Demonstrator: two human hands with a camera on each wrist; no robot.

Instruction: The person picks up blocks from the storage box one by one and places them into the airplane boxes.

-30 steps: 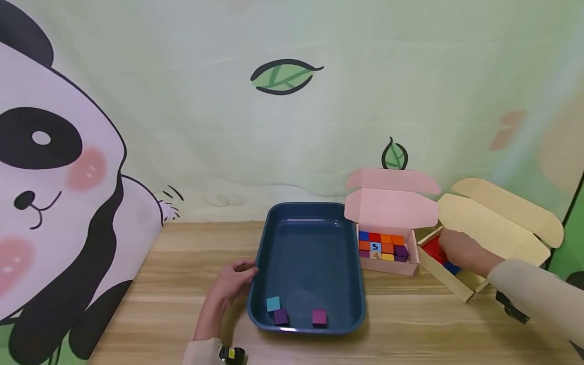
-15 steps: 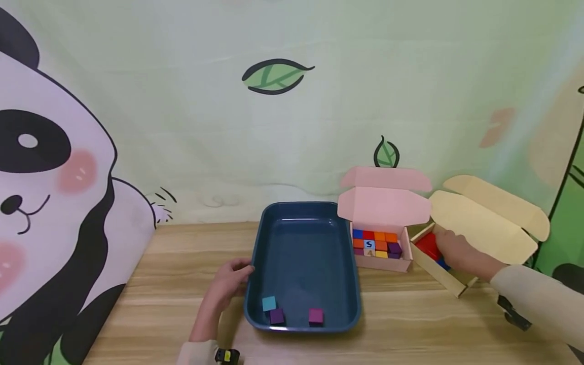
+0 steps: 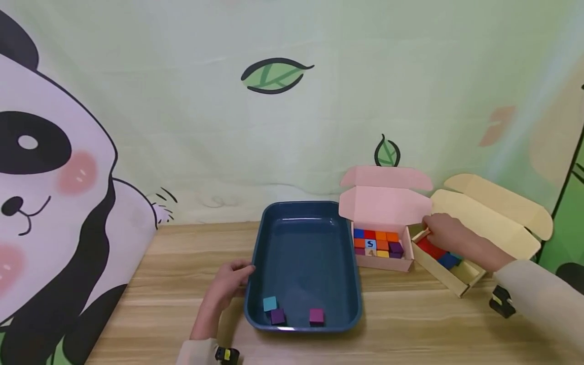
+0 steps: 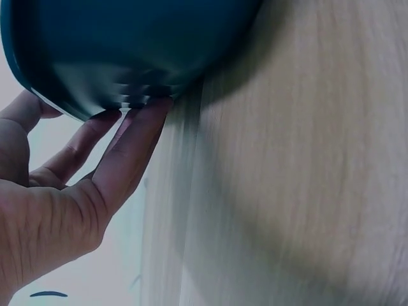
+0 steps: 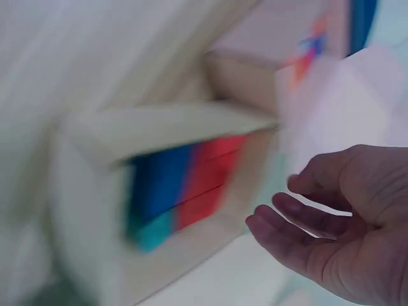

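My left hand (image 3: 228,281) rests its fingertips against the outer wall of a dark blue tray (image 3: 310,253), fingers fairly straight in the left wrist view. Inside the tray's near end lie a light blue cube (image 3: 270,303), a purple cube (image 3: 278,317) and a magenta cube (image 3: 317,317). My right hand (image 3: 449,233) hovers over the far end of an open cream box (image 3: 440,276). Its fingers are loosely bent with nothing between them in the right wrist view. Red blocks (image 5: 204,182), blue blocks (image 5: 162,182) and a teal block (image 5: 153,233) lie in that box.
A pink box (image 3: 385,262) with its lid raised stands between the tray and the cream box, packed with several coloured cubes, two bearing figures. Behind the wooden table (image 3: 191,253) hangs a panda-printed cloth (image 3: 205,126).
My right hand has lifted out of the cream box and shifted slightly toward its far left end, uncovering blue and teal blocks. My left hand stays at the tray.
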